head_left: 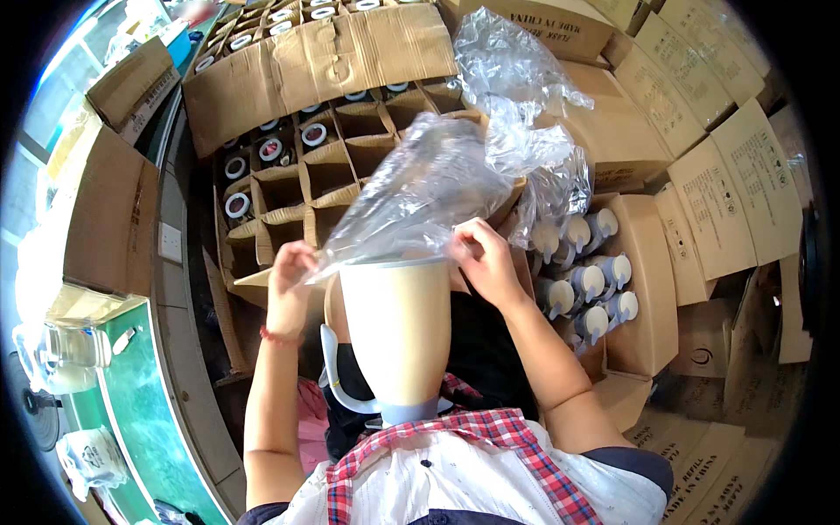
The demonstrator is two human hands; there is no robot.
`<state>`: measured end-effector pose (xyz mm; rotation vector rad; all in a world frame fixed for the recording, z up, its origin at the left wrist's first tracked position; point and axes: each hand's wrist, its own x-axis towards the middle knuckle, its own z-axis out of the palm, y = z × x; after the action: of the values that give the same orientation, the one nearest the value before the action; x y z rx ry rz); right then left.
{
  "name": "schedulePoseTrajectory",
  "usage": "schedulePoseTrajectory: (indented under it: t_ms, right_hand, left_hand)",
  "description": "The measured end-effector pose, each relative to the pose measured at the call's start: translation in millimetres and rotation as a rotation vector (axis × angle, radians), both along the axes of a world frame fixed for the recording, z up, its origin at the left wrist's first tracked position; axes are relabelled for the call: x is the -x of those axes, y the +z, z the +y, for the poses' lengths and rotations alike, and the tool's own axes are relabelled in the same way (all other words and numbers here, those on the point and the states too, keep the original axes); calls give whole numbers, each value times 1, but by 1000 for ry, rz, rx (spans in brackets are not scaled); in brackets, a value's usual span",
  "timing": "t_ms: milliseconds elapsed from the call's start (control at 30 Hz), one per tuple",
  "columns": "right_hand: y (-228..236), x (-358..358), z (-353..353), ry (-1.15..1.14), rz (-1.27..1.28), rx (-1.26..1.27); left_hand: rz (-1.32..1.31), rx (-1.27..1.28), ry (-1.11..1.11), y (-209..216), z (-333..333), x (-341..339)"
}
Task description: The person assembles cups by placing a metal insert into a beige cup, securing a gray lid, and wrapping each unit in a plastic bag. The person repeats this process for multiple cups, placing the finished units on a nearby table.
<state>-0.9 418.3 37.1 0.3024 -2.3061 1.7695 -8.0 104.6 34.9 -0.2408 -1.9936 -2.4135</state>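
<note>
A cream flask body point(395, 328) with grey-blue ends and a curved grey-blue handle point(335, 372) rests against my lap, its wide end away from me. A clear plastic bag point(424, 179) spreads above that wide end, its near edge at the rim. My left hand point(291, 267), a red band at its wrist, pinches the bag's left edge. At the other side of the rim, my right hand point(484, 256) has thumb and fingers closed on the bag's right edge. Neither hand grips the flask body itself.
Ahead stands a carton with cardboard dividers point(280, 192), several cells holding white-topped pieces. To the right, an open carton point(647, 289) holds several cream-and-grey flask parts point(588, 282). More clear bags point(516, 79) lie beyond it. Stacked cartons point(691, 79) and a green table point(153, 411) flank me.
</note>
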Motion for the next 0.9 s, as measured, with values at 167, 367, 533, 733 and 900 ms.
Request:
schedulePoseTrajectory:
  t_ms: [167,367,533,733,900]
  right_hand:
    - [3,-31,0,83,430,-234]
    - [-23,-44,-3,52,308,-339]
    - [-2,-35,6,-39,359,-398]
    - [43,-7,8,279,133,-100]
    - [64,17,-16,334,50,-110]
  left_hand:
    - [111,390,23,-5,-16,-50]
    - [-64,508,-41,-22,-21,-57]
    - [-110,333,-4,-24,-18,-75]
    - [-57,423,-39,-13,-15,-64]
    - [130,510,39,0,-4,-48]
